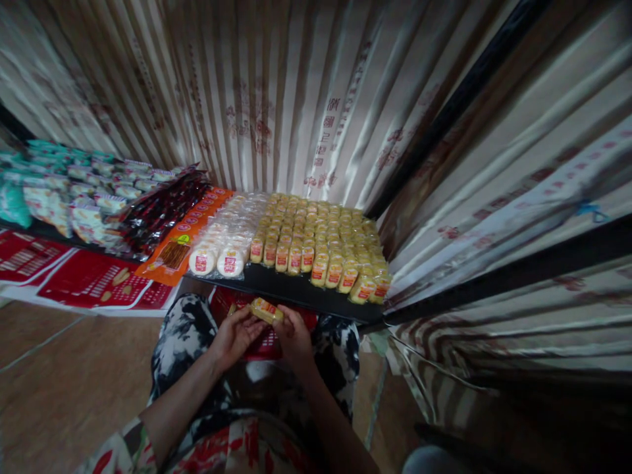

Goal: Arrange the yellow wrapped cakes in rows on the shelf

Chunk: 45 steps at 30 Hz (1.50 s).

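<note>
Between my two hands, above my lap, is a small yellow wrapped cake (267,310) with a red and white label. My right hand (296,337) pinches its right end. The curled fingers of my left hand (237,337) hold its left end from below and the side. Just beyond my hands, rows of similar yellow wrapped cakes (323,240) stand packed on a black shelf (276,282). The front row is uneven, with the right part reaching nearer to me. To their left lie round white wrapped cakes (230,261) with red labels.
An orange snack packet (174,247), dark red shiny packets (160,207) and green-and-white packets (89,191) fill the shelf's left side. Red printed sheets (93,280) hang along its front. Pleated printed curtain (291,99) rises behind, and a dark bar (459,108) slants at right.
</note>
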{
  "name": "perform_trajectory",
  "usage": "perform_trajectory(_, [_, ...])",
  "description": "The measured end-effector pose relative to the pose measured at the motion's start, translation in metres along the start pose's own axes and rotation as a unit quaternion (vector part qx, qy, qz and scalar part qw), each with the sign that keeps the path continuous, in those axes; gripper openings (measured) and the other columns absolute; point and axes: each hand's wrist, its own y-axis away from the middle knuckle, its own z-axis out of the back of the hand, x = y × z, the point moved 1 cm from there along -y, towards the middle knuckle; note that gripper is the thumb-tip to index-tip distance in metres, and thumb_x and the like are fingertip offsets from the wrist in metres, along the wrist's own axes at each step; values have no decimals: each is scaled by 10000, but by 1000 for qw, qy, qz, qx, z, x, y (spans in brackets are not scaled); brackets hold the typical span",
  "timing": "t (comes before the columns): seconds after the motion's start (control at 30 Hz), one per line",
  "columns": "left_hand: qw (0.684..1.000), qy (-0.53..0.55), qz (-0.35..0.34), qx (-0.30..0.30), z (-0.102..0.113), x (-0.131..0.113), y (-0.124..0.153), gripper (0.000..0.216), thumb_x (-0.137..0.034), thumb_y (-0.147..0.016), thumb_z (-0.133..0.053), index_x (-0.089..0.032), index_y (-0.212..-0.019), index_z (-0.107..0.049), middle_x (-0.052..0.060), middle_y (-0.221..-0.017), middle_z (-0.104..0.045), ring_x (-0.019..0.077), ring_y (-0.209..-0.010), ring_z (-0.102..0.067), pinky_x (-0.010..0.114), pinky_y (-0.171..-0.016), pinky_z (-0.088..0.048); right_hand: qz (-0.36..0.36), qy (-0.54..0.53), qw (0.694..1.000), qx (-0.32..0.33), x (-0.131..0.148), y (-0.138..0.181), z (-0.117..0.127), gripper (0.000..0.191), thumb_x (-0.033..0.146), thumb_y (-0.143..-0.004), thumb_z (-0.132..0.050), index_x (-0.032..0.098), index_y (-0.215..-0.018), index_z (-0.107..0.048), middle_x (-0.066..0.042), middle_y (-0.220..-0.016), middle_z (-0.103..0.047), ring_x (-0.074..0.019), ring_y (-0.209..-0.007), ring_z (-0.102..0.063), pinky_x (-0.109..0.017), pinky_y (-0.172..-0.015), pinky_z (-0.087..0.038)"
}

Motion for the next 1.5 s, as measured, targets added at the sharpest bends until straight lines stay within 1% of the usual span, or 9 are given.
perform_trajectory(0.13, [999,38,-2,14,3,0,0,79,-153,-807,-507,-123,-848,-568,91,-811,-653,141,-707,-644,258,-695,-540,103,123,987,-31,8,9,-2,342,273,-781,-501,205,-1111,-558,-93,-1137,-558,-209,-1071,-514,-353,-938,-419])
perform_trajectory(0.3, [999,-28,-26,-7,-1,0,2,80,-152,-798,-562,-127,-871,-586,55,-811,-653,99,-659,-623,193,-625,-518,145,150,977,-31,13,15,-3,326,228,-799,-483,207,-1119,-543,-85,-1122,-559,-198,-1078,-502,-343,-952,-400])
perform_trajectory(0.53, [978,-193,-72,9,-15,-5,4,254,-252,-649,-716,-153,-862,-620,25,-825,-654,107,-716,-607,177,-616,-466,97,138,986,15,11,14,10,241,342,-836,-479,213,-1018,-571,-71,-1030,-587,-190,-978,-554,-310,-874,-434])
perform_trajectory(0.7, [948,-298,-107,46,-38,-2,-1,459,-352,-573,-749,-154,-957,-596,28,-807,-655,130,-682,-596,215,-610,-453,60,176,983,-15,8,10,26,243,345,-803,-526,217,-1001,-585,-55,-953,-604,-185,-894,-575,-288,-793,-457])
perform_trajectory(0.93, [850,-455,-248,91,-71,-2,-26,343,-366,-656,-653,-157,-914,-569,-24,-695,-586,123,-636,-557,236,-607,-455,119,206,968,-86,20,1,45,242,280,-856,-426,193,-1022,-580,-66,-1002,-577,-158,-891,-573,-270,-762,-490])
perform_trajectory(1.1, [739,-549,-391,-17,-100,-20,-55,304,-256,-711,-614,-148,-995,-620,29,-845,-589,144,-755,-560,280,-747,-461,215,299,917,-154,23,-27,56,368,204,-879,-356,193,-1201,-533,-99,-1098,-548,-196,-1057,-487,-371,-936,-414])
perform_trajectory(1.23, [660,-637,-397,-31,-121,-23,-71,326,-231,-760,-592,-170,-1079,-612,36,-886,-603,153,-806,-553,289,-796,-441,229,326,904,-155,15,-51,66,433,172,-877,-326,198,-1282,-478,-103,-1096,-543,-195,-1041,-484,-370,-920,-426])
perform_trajectory(1.33, [638,-656,-403,-26,-130,-18,-77,339,-211,-779,-579,-178,-1116,-595,41,-914,-593,145,-803,-550,279,-795,-444,231,327,902,-162,6,-59,72,446,169,-875,-320,202,-1296,-467,-101,-1090,-542,-189,-1022,-494,-361,-911,-435])
perform_trajectory(1.5, [631,-649,-425,-30,-138,-11,-85,309,-219,-783,-576,-150,-1084,-593,44,-880,-583,149,-785,-550,285,-790,-451,234,329,897,-182,-5,-61,76,433,177,-880,-312,194,-1271,-498,-102,-1047,-559,-186,-1008,-512,-345,-889,-448])
